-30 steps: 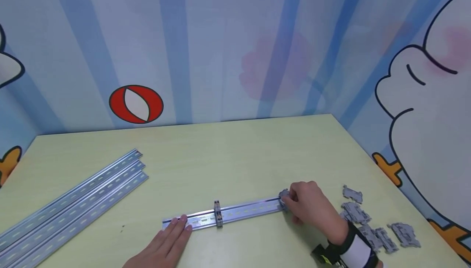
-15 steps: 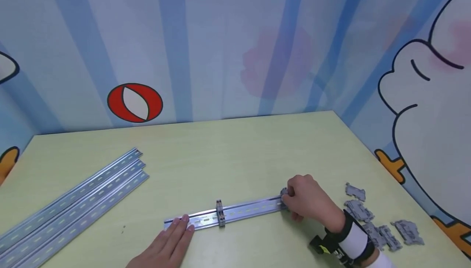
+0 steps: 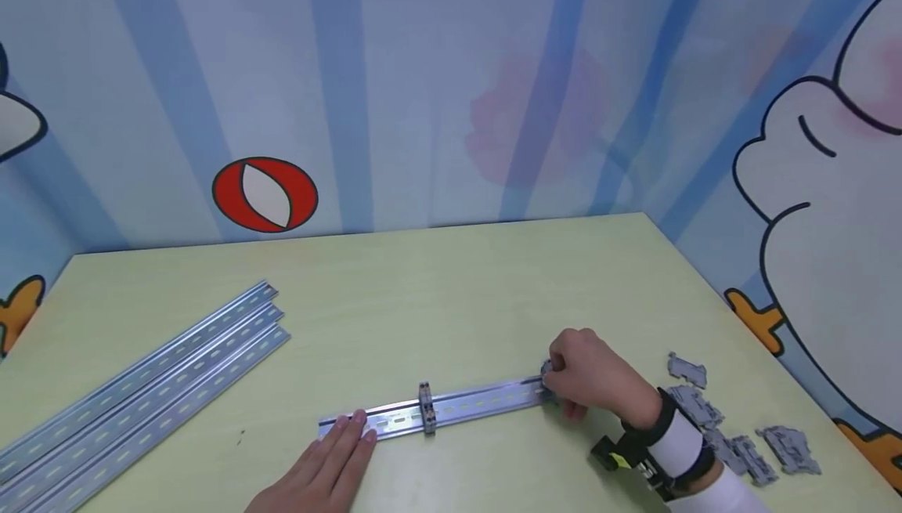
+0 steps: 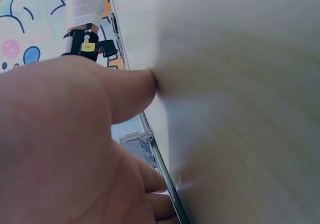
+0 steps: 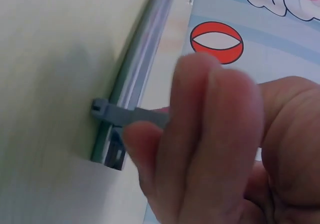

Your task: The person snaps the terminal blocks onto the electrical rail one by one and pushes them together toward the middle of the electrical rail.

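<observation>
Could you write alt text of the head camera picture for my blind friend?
A person's left hand rests on one end of a short slotted metal rail while the right hand holds a gray clip at the other; another clip sits between. Three longer rails lie at left, loose gray clips at right, on a pale table.

1. Before me spreads a pale yellow-green tabletop (image 3: pixel 423 294).
2. Behind it I see a blue-striped backdrop (image 3: pixel 398 66), printed with a red-and-white ball (image 3: pixel 265 194) and a faint pink blotch (image 3: pixel 539 125).
3. To my right is a white, black-outlined cartoon figure (image 3: pixel 838 270).
4. At my far left, an orange shape (image 3: pixel 21 308) partly shows.
</observation>
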Action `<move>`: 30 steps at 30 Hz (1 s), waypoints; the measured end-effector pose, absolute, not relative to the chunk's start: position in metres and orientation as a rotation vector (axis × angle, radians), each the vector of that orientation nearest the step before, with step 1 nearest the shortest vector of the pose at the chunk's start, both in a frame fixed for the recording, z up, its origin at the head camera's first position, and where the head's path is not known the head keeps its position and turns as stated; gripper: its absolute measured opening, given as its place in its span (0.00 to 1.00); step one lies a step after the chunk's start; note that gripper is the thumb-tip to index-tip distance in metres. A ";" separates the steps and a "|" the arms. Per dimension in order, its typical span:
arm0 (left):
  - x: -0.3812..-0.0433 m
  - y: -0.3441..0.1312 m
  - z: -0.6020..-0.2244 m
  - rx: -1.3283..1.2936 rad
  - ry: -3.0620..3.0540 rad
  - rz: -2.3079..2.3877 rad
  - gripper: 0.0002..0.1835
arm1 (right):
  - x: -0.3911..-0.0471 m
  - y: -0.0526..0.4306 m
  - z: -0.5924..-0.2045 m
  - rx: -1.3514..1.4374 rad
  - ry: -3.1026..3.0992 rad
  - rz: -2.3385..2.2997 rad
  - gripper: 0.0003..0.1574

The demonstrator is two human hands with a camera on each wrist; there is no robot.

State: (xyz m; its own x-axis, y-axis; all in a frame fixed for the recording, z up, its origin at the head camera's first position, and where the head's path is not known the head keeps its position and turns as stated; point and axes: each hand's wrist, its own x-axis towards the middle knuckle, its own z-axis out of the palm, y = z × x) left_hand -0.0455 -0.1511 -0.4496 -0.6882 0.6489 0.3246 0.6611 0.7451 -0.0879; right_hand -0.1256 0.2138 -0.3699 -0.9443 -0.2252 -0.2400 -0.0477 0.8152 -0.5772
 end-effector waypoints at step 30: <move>-0.051 -0.155 -0.452 -1.083 -2.449 -0.056 0.52 | -0.132 0.222 -0.360 -0.214 2.617 -1.005 0.08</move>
